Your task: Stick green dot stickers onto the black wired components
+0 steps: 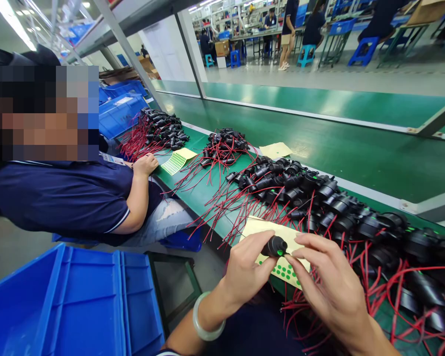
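Note:
My left hand (246, 262) is closed around a small black cylindrical part (274, 246) that looks like a little motor or pump. A round green sticker (280, 252) shows on its narrow end. My right hand (328, 277) is right beside that end, thumb and fingertips drawn together in a pinch; what is between them, if anything, is too small to make out. Under my hands lies a pale yellow sheet (255, 227) with rows of green dots. A long heap of similar black parts (343, 205) with red wires lies behind and to the right, some bearing green dots.
At left sits a co-worker (66, 198), one hand (145, 164) on the green bench (222, 220) near another dotted sheet (176, 160) and more wired parts (163, 128). Blue crates (92, 296) stand at lower left. A metal post (188, 49) rises behind the bench.

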A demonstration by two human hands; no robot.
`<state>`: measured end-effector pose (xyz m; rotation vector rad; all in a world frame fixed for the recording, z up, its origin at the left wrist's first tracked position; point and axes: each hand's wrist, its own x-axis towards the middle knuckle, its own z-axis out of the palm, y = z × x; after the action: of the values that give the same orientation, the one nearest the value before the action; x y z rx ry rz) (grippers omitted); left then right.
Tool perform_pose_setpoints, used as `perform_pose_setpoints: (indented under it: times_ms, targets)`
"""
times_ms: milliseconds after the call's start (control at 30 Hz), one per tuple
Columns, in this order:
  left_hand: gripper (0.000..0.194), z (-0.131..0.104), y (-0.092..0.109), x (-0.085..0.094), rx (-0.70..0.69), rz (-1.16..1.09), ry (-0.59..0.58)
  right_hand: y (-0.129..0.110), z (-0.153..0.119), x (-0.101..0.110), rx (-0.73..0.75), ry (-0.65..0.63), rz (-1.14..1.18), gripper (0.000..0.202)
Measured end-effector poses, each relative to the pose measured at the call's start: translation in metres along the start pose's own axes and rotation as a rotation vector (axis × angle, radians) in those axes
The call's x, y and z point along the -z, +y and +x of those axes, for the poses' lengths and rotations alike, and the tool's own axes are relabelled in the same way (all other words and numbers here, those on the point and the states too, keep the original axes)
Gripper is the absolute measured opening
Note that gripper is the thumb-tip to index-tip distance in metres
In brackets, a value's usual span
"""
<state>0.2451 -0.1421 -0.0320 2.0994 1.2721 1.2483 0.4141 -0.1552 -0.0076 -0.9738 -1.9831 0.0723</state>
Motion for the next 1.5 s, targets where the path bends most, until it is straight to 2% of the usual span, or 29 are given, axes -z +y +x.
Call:
perform_pose_setpoints:
  times_ms: [167, 333, 533, 700, 867, 1033, 1233, 1367, 1500]
  targets:
    - [0.036, 0.002, 0.003, 0.001, -0.005, -0.008, 0.014, -0.004, -0.007, -0.001, 0.031, -0.015, 0.000, 0.029]
    - [0.039, 0.003, 0.006, 0.003, -0.028, -0.021, 0.014, -0.005, -0.013, -0.007, -0.018, 0.001, 0.056, 0.036]
    - [0.034, 0.004, 0.010, 0.003, -0.038, -0.028, 0.035, -0.006, -0.018, -0.008, -0.009, 0.030, 0.093, 0.033]
    - [0.033, 0.002, 0.009, 0.002, -0.055, 0.001, 0.043, -0.006, -0.022, -0.012, 0.001, 0.027, 0.090, 0.039]
    - [0.033, -0.001, 0.008, 0.003, -0.032, -0.009, 0.070, -0.005, -0.024, -0.016, -0.129, 0.038, 0.261, 0.035]
    - [0.032, -0.001, 0.006, 0.003, 0.029, -0.054, 0.073, -0.006, -0.026, -0.013, -0.209, 0.023, 0.268, 0.030]
    - [0.035, -0.003, 0.008, 0.002, 0.081, -0.066, 0.044, -0.006, -0.026, -0.017, -0.094, 0.008, 0.186, 0.038]
    - [0.033, -0.002, -0.001, 0.007, 0.098, -0.034, 0.042, 0.002, -0.035, -0.019, -0.117, 0.012, 0.152, 0.032]
    - [0.031, 0.019, -0.023, 0.022, 0.072, 0.131, 0.150, 0.021, -0.058, -0.016, -0.215, -0.001, 0.057, 0.016]
